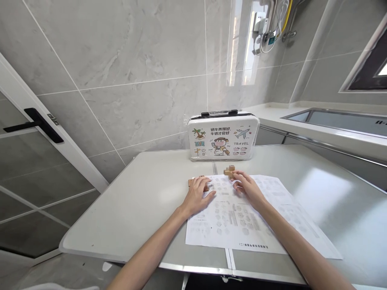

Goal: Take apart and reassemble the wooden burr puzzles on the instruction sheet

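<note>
My left hand [197, 196] lies palm down at the upper left of a printed paper sheet [211, 237], with its thumb spread out to the right. Under and beside its fingers is a brown wooden piece [190, 183], mostly covered by the hand. A lighter, notched wooden block [229, 171] is at the fingertips of my right hand [246, 188], just past the sheet's top edge. The right fingers are bent and closed on that block; its lower part is hidden by them.
A white cartoon suitcase [222, 139] stands upright at the back of the folding table [151, 193], against the tiled wall. A second printed sheet [281, 197] lies on the right. Further right is a counter with a sink [335, 121]. A door handle [39, 123] is on the left.
</note>
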`<state>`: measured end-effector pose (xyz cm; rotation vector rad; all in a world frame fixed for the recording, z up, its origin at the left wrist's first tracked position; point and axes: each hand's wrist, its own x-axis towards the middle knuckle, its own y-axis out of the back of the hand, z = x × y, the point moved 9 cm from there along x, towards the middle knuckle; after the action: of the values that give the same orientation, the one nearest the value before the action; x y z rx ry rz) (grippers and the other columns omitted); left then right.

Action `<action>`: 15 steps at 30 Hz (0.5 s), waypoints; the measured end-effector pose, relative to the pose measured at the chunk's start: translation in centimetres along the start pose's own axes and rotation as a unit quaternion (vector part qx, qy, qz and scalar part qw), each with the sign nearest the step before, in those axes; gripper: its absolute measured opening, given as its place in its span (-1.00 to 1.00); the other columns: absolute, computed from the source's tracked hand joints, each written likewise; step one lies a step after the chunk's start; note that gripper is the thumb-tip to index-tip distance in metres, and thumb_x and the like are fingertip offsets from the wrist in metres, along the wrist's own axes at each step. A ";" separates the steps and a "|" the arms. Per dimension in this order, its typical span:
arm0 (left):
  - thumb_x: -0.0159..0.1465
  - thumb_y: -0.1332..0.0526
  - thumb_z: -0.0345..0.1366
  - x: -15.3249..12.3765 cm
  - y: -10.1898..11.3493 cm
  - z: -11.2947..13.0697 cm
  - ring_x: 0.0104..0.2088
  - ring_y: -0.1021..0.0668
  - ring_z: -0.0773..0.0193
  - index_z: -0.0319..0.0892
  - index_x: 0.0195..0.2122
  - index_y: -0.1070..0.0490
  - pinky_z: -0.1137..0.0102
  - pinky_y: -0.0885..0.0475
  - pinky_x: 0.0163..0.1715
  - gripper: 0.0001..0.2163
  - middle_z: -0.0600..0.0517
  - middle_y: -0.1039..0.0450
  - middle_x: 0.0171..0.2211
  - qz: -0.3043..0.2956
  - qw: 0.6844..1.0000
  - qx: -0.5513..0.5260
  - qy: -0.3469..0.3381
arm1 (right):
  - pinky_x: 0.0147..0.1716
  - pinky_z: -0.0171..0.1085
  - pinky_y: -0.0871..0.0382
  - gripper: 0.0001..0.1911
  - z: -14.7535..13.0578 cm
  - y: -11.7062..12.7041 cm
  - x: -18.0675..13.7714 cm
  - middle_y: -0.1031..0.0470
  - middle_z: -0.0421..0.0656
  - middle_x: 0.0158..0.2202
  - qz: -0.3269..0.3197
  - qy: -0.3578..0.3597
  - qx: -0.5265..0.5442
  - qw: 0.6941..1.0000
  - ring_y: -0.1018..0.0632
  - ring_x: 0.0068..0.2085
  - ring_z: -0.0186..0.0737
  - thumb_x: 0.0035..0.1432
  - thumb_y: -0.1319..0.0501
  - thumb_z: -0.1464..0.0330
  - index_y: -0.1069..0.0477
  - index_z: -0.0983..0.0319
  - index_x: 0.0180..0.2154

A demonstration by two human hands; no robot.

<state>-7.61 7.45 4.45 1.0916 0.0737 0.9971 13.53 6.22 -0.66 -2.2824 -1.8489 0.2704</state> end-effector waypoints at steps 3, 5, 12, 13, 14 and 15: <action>0.37 -0.27 -0.05 0.1 -0.3 -0.6 0.10 -0.50 0.05 -0.05 0.21 -0.35 0.09 -0.43 0.12 -0.57 -0.11 -0.44 0.14 -0.005 0.994 -0.095 0.056 | -0.55 -0.36 -0.27 -0.54 -0.3 -3.5 -1.5 -0.49 -0.19 -0.31 -0.126 -0.020 0.000 0.992 -0.42 -0.48 -0.35 0.17 -0.35 -0.02 -0.42 0.16 -0.09; 0.34 -0.30 -0.02 0.1 -0.8 -0.8 0.06 -0.54 0.08 -0.03 0.27 -0.29 0.13 -0.47 0.09 -0.48 -0.12 -0.45 0.15 -0.019 0.981 -0.178 0.078 | -0.54 -0.36 -0.24 -0.54 0.0 -5.3 -2.5 -0.48 -0.20 -0.35 -0.202 -0.038 0.001 0.979 -0.42 -0.48 -0.34 0.19 -0.33 -0.04 -0.39 0.16 -0.11; 0.23 -0.37 0.11 0.0 -2.6 0.0 0.04 -0.58 -0.02 -0.14 0.07 -0.50 0.11 -0.48 0.09 -0.48 -0.17 -0.54 0.02 -0.104 0.930 -0.346 0.064 | -0.55 -0.34 -0.22 -0.49 0.4 -6.9 -3.8 -0.43 -0.24 -0.45 -0.292 -0.063 -0.016 0.954 -0.42 -0.52 -0.30 0.17 -0.32 -0.11 -0.28 0.13 -0.17; 0.21 -0.40 0.09 0.0 -2.6 -0.1 0.05 -0.58 -0.01 -0.13 0.08 -0.49 0.11 -0.47 0.09 -0.47 -0.16 -0.54 0.03 -0.095 0.928 -0.353 0.069 | -0.54 -0.35 -0.22 -0.49 0.2 -6.9 -3.8 -0.43 -0.26 -0.46 -0.293 -0.056 -0.018 0.954 -0.42 -0.52 -0.31 0.17 -0.32 -0.11 -0.28 0.13 -0.15; 0.19 -0.43 0.07 0.1 -2.5 -0.3 0.06 -0.57 -0.01 -0.12 0.10 -0.47 0.12 -0.47 0.10 -0.45 -0.16 -0.53 0.04 -0.085 0.926 -0.360 0.074 | -0.53 -0.35 -0.22 -0.50 0.0 -6.9 -3.8 -0.44 -0.26 -0.46 -0.294 -0.049 -0.019 0.954 -0.42 -0.52 -0.32 0.18 -0.33 -0.10 -0.28 0.13 -0.14; 0.17 -0.45 0.06 0.2 -2.5 -0.4 0.07 -0.57 0.00 -0.11 0.13 -0.45 0.12 -0.46 0.11 -0.42 -0.15 -0.53 0.06 -0.077 0.924 -0.367 0.080 | -0.52 -0.35 -0.22 -0.50 -0.2 -7.0 -3.8 -0.45 -0.27 -0.46 -0.296 -0.046 -0.020 0.954 -0.42 -0.52 -0.33 0.18 -0.33 -0.09 -0.28 0.13 -0.14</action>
<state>-6.17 7.63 2.41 0.3095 -0.0798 0.8603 6.18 3.92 1.42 -1.6439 -2.4889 0.2461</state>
